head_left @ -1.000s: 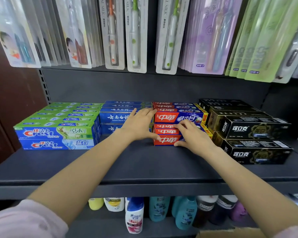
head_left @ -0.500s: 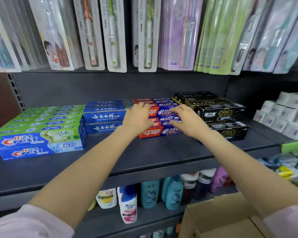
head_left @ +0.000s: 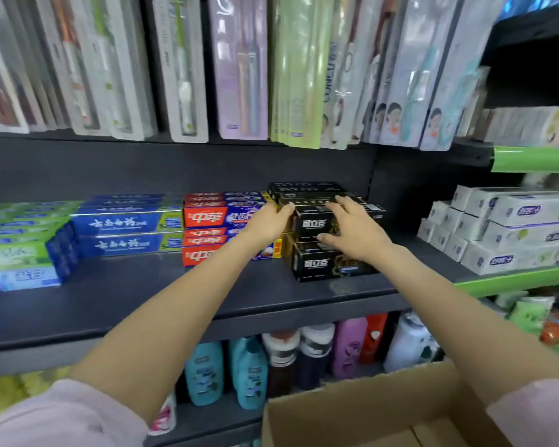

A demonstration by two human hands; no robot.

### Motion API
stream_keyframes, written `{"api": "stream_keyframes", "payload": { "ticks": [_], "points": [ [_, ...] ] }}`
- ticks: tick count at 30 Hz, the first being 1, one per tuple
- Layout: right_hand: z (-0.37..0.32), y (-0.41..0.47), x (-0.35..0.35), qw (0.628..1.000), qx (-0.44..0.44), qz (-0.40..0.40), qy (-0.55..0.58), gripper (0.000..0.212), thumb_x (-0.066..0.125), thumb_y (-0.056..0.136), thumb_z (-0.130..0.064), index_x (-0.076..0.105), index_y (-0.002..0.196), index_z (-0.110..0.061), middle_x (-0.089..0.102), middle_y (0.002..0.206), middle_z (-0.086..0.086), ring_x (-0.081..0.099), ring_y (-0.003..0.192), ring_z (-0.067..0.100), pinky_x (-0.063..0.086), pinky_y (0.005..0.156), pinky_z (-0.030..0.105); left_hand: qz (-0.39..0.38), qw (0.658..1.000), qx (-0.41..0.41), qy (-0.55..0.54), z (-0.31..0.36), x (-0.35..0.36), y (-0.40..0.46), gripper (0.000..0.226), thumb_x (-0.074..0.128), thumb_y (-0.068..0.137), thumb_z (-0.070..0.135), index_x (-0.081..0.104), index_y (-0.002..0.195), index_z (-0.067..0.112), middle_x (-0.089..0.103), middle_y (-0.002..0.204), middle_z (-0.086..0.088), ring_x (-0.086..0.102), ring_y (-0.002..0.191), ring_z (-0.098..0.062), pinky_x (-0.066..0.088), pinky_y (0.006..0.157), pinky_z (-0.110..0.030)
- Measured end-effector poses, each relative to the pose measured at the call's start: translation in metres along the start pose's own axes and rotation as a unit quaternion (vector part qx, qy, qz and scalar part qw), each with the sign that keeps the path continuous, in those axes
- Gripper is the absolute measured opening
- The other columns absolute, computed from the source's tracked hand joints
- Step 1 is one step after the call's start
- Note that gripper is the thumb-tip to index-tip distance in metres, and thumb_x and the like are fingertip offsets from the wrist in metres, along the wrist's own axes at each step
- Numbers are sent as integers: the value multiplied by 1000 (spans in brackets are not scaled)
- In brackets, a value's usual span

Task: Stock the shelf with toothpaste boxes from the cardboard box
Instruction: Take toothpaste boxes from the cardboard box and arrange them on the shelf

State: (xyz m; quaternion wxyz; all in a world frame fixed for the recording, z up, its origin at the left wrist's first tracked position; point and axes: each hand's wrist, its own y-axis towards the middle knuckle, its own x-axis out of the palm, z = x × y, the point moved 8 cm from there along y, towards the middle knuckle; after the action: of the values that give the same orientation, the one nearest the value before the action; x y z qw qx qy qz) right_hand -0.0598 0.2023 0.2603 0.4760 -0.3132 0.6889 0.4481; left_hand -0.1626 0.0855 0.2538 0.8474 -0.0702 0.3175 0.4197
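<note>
Black toothpaste boxes (head_left: 317, 262) are stacked at the right end of the dark shelf (head_left: 175, 295). My left hand (head_left: 268, 225) touches the left end of the upper front black box. My right hand (head_left: 352, 230) lies spread over that box's front and top, thumb low and fingers up. Neither hand lifts a box. Left of the black stack stand red toothpaste boxes (head_left: 207, 217), blue ones (head_left: 126, 224) and green ones (head_left: 17, 253). The open cardboard box (head_left: 352, 411) sits at the bottom right, below my right arm; its inside is mostly out of view.
Toothbrush packs (head_left: 239, 69) hang in a row above the shelf. White boxes (head_left: 513, 233) are piled on a green-edged shelf to the right. Shampoo bottles (head_left: 249, 372) fill the shelf below. A bare strip of dark shelf runs in front of the stacks.
Both hands have moved right, off the red boxes and onto the black stack. My view has swung right, bringing in more of the cardboard box and the white boxes.
</note>
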Motion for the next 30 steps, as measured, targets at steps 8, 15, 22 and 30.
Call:
{"api": "stream_keyframes", "payload": {
  "ticks": [8, 15, 22, 30],
  "points": [
    [45, 22, 5, 993, -90, -68, -20, 77, 48, 91, -53, 16, 151, -18, 17, 158, 10, 18, 144, 27, 20, 116, 37, 88, 982, -99, -137, -5, 45, 13, 48, 42, 96, 40, 46, 134, 11, 54, 132, -13, 52, 122, -31, 41, 105, -46],
    [53, 28, -3, 991, -128, -39, -10, 69, 45, 93, -52, 26, 149, -15, 29, 151, 6, 26, 139, 26, 29, 111, 39, 91, 976, -110, -165, 16, 51, -2, 39, 32, 103, 24, 40, 138, 8, 52, 124, 1, 49, 113, -16, 35, 92, -25],
    [62, 43, -10, 989, -121, -70, 47, 69, 42, 88, -63, 38, 142, -21, 35, 147, 5, 29, 136, 27, 33, 109, 45, 81, 973, -129, -175, 7, 44, 3, 39, 34, 101, 31, 46, 134, 13, 53, 129, 0, 47, 114, -15, 35, 97, -31],
    [87, 90, 12, 982, -15, -189, 25, 89, 21, 81, -79, 17, 150, -25, 7, 160, 8, 6, 147, 28, 9, 120, 44, 165, 972, -106, -128, 18, 5, 55, 37, 43, 98, 18, 49, 132, 4, 54, 133, -13, 49, 122, -29, 37, 98, -33]
  ]
}}
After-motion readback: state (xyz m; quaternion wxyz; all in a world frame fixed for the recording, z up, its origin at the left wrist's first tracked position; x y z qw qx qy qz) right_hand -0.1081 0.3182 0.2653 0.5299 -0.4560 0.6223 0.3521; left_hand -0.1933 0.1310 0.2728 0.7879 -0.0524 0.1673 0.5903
